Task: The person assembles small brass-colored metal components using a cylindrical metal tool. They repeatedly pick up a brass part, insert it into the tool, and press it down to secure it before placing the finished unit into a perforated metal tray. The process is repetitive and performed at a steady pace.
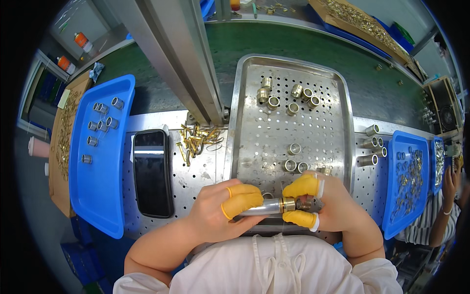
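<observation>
My left hand [215, 208], with yellow finger cots on, is closed around a silver metal tube [264, 208] held nearly level in front of my body. At the tube's right end sits a brass-coloured collar [287, 205], and beyond it a dark, knobbly metal fitting [309, 204]. Yellow-covered fingers of my right hand [335, 203] close around this end from above and below. Both hands are over the near edge of a perforated steel tray [323, 130]. Several short metal sleeves [293, 109] stand or lie in that tray, some just beyond my fingers.
Left of the tray are loose brass pieces [196, 141], a black phone [152, 181] and a blue tray [103, 191] with sleeves. A metal post [181, 59] rises behind. On the right are more sleeves [371, 142], a blue tray of small parts [391, 220] and another person's arm [440, 220].
</observation>
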Motion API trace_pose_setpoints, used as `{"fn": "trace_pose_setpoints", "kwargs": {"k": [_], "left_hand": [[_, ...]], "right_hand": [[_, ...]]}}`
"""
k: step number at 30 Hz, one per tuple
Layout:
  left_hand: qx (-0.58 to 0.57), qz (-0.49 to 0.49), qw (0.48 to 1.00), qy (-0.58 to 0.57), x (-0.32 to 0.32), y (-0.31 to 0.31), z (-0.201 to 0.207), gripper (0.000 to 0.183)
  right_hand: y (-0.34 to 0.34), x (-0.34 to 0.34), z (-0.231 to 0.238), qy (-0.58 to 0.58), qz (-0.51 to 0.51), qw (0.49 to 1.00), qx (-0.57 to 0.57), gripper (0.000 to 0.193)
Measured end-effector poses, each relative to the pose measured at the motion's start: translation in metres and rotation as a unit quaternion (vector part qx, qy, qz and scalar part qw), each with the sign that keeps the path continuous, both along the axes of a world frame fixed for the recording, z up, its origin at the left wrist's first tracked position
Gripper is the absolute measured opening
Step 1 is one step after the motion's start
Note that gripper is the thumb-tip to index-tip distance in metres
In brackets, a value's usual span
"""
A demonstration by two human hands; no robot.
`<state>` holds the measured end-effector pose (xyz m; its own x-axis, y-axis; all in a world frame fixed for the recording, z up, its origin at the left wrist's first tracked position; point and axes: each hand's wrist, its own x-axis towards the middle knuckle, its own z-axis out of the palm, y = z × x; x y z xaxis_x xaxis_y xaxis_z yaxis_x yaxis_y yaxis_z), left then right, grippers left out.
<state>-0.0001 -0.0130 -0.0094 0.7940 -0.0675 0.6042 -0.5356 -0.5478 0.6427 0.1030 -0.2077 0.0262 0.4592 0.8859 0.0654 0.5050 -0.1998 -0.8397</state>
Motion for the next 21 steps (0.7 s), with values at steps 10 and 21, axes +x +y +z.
{"fn": "trace_pose_setpoints", "kwargs": {"k": [10, 21], "left_hand": [[0.003, -0.031, 0.999, 0.018, -0.004, 0.000, -0.001, 0.028], [-0.027, -0.062, 0.993, 0.093, -0.009, 0.001, -0.001, 0.022]], "right_hand": [[0.004, -0.002, -0.005, -0.279, 0.049, 0.958, 0.046, 0.032], [0.011, -0.009, -0.019, -0.219, 0.094, 0.969, 0.061, 0.028]]}}
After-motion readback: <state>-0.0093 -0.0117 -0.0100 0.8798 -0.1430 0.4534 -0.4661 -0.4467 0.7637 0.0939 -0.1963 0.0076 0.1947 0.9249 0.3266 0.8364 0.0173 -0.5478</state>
